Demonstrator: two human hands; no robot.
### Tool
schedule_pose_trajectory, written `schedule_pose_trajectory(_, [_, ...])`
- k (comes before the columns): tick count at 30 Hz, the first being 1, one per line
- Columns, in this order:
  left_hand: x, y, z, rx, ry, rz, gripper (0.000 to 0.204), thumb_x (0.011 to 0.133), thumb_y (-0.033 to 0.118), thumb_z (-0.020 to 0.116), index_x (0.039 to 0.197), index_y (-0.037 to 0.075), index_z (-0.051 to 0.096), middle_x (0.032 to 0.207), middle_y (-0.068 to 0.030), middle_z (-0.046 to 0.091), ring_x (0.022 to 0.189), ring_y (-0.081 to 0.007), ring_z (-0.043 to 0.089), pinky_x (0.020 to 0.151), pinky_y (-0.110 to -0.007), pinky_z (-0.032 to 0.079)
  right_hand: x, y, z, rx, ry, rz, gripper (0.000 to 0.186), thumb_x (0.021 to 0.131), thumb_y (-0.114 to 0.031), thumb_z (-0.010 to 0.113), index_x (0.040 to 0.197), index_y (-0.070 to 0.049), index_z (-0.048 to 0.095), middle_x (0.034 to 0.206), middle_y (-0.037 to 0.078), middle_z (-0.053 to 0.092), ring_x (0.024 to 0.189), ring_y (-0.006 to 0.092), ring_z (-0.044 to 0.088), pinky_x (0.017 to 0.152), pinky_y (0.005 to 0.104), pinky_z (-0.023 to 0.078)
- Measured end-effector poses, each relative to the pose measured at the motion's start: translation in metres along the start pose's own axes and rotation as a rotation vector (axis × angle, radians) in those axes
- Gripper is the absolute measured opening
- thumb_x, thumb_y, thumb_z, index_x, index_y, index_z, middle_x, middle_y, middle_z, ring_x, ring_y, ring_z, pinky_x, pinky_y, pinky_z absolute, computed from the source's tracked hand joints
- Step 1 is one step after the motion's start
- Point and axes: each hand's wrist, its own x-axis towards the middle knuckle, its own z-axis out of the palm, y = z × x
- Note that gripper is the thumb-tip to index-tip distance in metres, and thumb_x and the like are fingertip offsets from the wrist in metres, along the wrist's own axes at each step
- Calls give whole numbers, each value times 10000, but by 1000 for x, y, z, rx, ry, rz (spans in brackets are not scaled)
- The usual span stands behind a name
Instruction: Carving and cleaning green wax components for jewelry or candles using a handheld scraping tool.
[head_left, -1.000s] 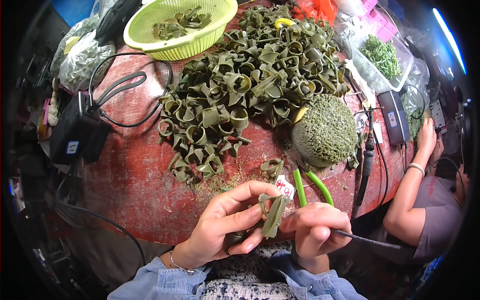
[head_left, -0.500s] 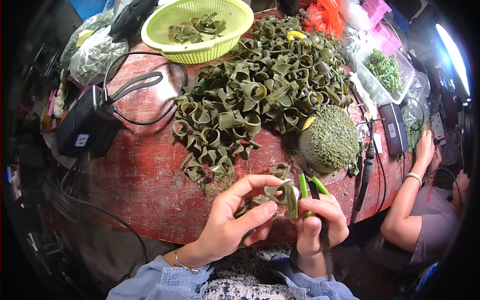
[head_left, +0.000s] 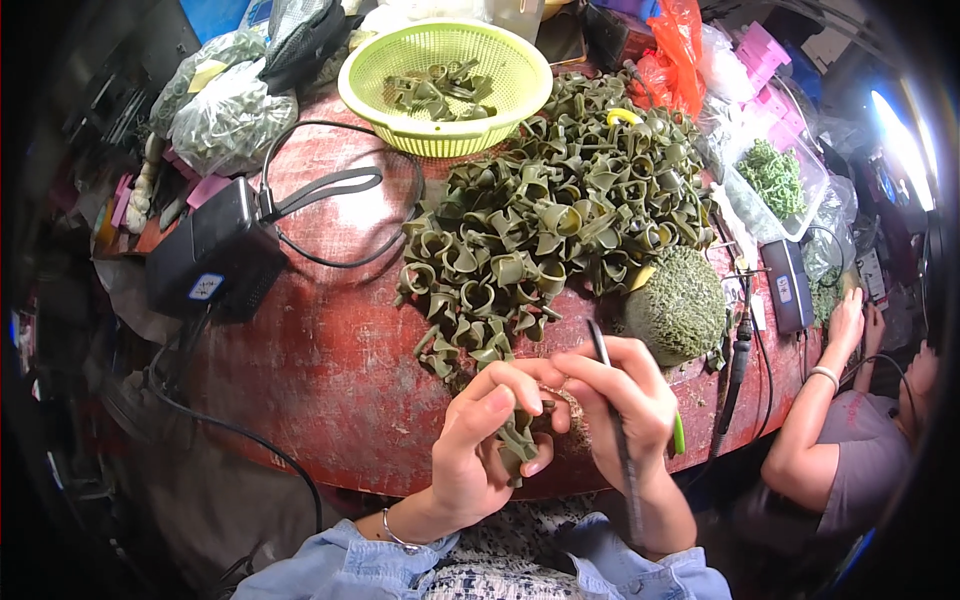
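Left hand [head_left: 472,455] grips one green piece [head_left: 517,440] over the near edge of the tabletop [head_left: 320,400], its long axis roughly upright in view. Right hand [head_left: 648,405] grasps one thin dark tool [head_left: 626,460], upper end pointing away, slightly left. Beyond: one basket [head_left: 440,146], one rough green mound [head_left: 680,305], and a heap [head_left: 570,200] too crowded to count.

- I make out a curled, olive-green, smooth-surfaced piece [head_left: 518,440] gripped in the left hand [head_left: 478,440], above the near part of the red, scuffed counter [head_left: 300,400]; fingers hide some of it, and its lower end points toward the wearer.
- I see a slender, dark, rod-shaped tool [head_left: 622,445] held in the right hand [head_left: 640,400], one end pointing away past the fingers, the other blurred beside the wrist; its shaft stays clear of the piece.
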Motion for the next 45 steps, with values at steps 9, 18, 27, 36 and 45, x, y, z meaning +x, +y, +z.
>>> schedule_pose_trajectory(9, [-6,4,1,-36,109,125,268,855,300,437,834,33,455,1127,-145,440,831,-213,509,448,-249,428,14,-3,7,-332,-183,-104,241,689,-130,657,909,-59,590,887,104,513,701,229,524,508,300,450])
schedule_pose_trajectory(18, [0,7,10,88,233,202,164,818,169,425,721,36,411,1055,-136,449,791,-205,488,412,-253,413,19,4,13,-476,-196,-146,254,628,-92,557,870,-14,544,814,99,490,771,240,497,550,284,464])
schedule_pose_trajectory(27, [-5,1,28,336,250,86,191,892,186,388,850,37,500,826,-43,478,669,-96,466,454,-166,383,6,8,1,-184,107,-51,181,659,-25,661,805,-20,555,770,97,492,694,249,489,557,304,433])
schedule_pose_trajectory(36, [2,-13,38,695,457,143,135,874,203,459,900,74,489,662,-2,449,468,-37,381,359,-128,259,-3,9,-8,90,235,10,82,748,-41,620,773,-27,543,720,87,500,657,247,511,563,314,439])
schedule_pose_trajectory(45, [4,-19,33,706,360,14,318,886,265,460,1086,27,525,778,-3,549,554,-38,486,399,-112,300,-3,1,-17,310,237,17,75,785,-57,577,775,-15,516,729,103,466,658,270,505,574,332,427])
